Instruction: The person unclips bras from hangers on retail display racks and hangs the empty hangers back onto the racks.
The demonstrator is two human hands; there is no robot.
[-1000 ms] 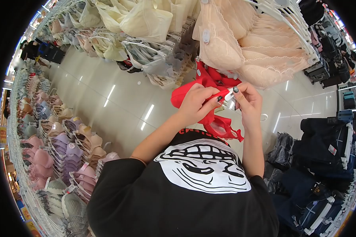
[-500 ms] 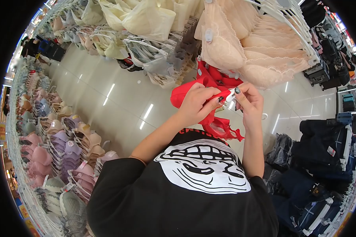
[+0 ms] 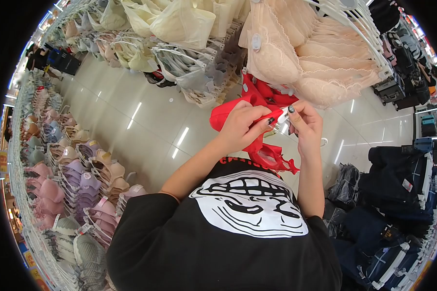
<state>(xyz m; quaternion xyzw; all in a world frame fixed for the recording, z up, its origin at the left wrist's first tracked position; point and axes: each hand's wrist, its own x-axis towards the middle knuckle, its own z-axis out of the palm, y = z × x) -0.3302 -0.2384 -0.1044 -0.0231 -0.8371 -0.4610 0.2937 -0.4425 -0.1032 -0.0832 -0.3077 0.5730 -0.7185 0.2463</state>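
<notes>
My left hand (image 3: 245,125) is closed around a red bra (image 3: 222,115), its thumb and fingers pinching the fabric beside a white hanger end (image 3: 283,115). My right hand (image 3: 307,123) pinches that same white plastic hanger end between thumb and fingers. Below my hands dangles more red lace fabric (image 3: 272,157), close to my black T-shirt; whether it is part of the same bra I cannot tell. Just beyond my fingers hang other red bras (image 3: 260,92), partly covered by beige lace bras (image 3: 274,53).
Cream bras (image 3: 179,24) and grey ones (image 3: 189,68) hang on the rack ahead. To the left runs a long rack of pink and purple bras (image 3: 82,179). Dark folded trousers (image 3: 393,169) hang at the right. Suitcases (image 3: 393,89) stand farther off on the tiled floor (image 3: 150,121).
My right hand's fingers have shifted very slightly at the hanger end. Otherwise both hands and the red bra stay in place.
</notes>
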